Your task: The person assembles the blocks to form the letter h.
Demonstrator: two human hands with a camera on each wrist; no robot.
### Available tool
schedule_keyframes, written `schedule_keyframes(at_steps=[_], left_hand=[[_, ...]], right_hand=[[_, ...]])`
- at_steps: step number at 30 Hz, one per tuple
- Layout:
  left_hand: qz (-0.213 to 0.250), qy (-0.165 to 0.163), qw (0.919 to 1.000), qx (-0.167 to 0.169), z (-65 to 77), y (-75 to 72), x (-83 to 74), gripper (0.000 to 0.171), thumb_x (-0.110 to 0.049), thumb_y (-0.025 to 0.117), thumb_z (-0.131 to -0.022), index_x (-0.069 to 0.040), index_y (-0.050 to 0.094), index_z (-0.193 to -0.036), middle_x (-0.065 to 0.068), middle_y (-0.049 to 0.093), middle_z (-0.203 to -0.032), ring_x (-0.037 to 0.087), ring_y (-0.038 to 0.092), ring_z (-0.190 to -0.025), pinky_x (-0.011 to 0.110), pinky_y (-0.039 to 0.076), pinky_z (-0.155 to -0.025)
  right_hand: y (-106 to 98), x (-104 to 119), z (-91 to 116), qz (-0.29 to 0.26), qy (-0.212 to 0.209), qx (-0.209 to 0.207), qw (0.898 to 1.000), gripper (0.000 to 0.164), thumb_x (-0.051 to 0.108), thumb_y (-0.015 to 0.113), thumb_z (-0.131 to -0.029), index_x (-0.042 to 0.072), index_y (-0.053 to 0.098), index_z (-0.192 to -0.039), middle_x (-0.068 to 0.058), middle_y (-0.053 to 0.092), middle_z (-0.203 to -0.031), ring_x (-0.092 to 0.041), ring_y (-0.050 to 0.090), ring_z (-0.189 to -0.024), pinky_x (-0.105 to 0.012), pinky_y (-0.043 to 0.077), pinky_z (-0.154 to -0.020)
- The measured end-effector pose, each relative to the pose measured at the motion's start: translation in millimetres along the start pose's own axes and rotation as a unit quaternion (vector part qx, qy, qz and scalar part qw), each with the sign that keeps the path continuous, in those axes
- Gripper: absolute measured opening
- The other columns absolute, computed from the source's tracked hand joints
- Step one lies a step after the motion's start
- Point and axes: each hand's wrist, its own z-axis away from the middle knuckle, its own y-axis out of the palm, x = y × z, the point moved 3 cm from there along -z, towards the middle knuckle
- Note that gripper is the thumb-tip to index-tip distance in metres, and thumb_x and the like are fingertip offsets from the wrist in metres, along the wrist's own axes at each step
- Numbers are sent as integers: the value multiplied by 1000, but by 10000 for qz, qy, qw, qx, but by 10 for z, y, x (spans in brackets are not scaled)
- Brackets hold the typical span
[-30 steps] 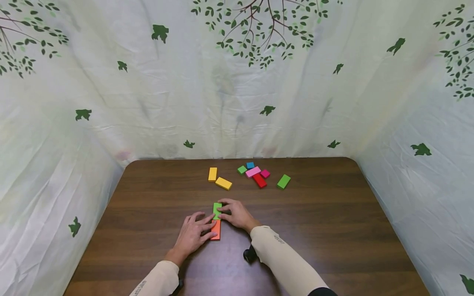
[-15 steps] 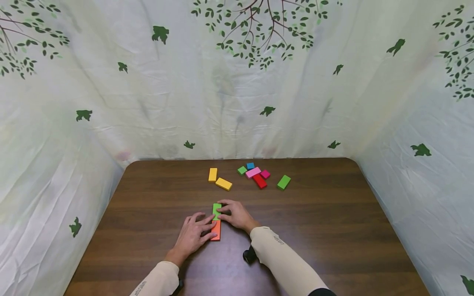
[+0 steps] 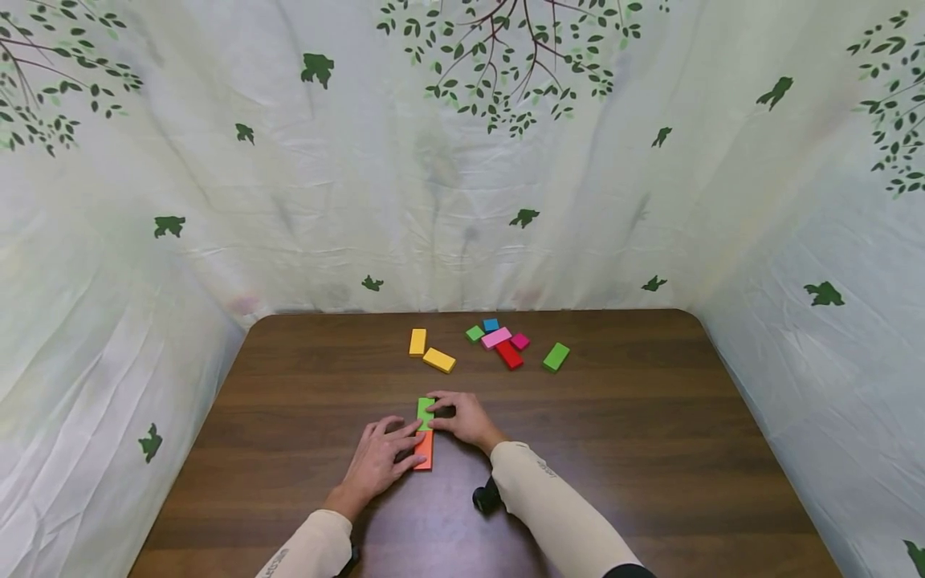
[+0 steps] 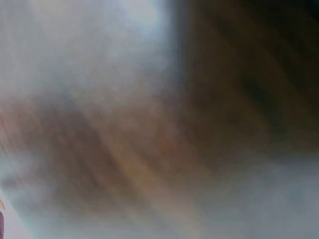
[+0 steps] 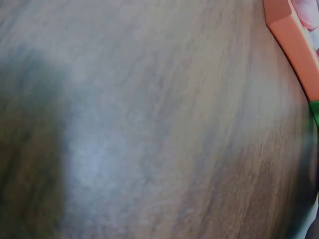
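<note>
An orange block (image 3: 424,451) and a light green block (image 3: 425,413) lie end to end on the brown table, the green one on the far side. My left hand (image 3: 374,461) comes from the left with fingers spread, its thumb and fingertips resting on the orange block and reaching the joint with the green. From the right, my right hand (image 3: 466,421) holds the green block with bent fingers and thumb. In the right wrist view the orange block (image 5: 299,52) shows at the right edge, touching the green block (image 5: 315,110). The left wrist view is mostly blurred.
Two yellow blocks (image 3: 439,360) lie toward the back of the table (image 3: 650,449). Right of them sits a loose group with a pink block (image 3: 496,338), a red block (image 3: 509,355) and several others. A green block (image 3: 556,357) lies apart. A patterned curtain (image 3: 462,185) hangs behind.
Both hands keep their places at the orange and green blocks. The whole head view has shifted very slightly; nothing on the table has visibly moved.
</note>
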Motion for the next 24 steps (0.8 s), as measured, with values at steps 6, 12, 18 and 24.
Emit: schedule_keyframes(at_steps=[6,12,18,24], left_hand=[[96,-2,9999,-102,-6,10,-6,48,-42,74,-81,-20,68,-123,-4,61,-131,28,50,-117,52,36,-95],[3,-49,9999,92,-7,-3,4,52,-43,72,-82,-19,64,-128,-4,60,-133,29,50,-118,50,35,-95],[-130,-28,9998,162,-15,-19,10,51,-44,71,-83,-19,65,-127,-4,59,-134,29,50,-117,50,36,-94],[-52,-223,9989,416,-21,-2,-3,55,-48,68,-84,-20,61,-131,-6,56,-136,29,48,-120,50,35,-95]], right_hand=[[-19,-12,6,-69,7,-44,10000,27,15,77,-82,7,74,-108,-2,65,-126,-17,55,-122,-36,39,-104],[-10,-36,-20,-88,109,-26,9999,29,17,79,-80,9,74,-108,0,65,-125,-15,55,-122,-35,38,-104],[-29,-45,-56,-273,291,30,9992,30,18,79,-80,11,74,-109,2,65,-126,-16,55,-122,-39,38,-104],[-125,-87,-83,-356,248,22,9991,30,16,78,-82,9,73,-110,-3,64,-127,-19,60,-115,-36,46,-97]])
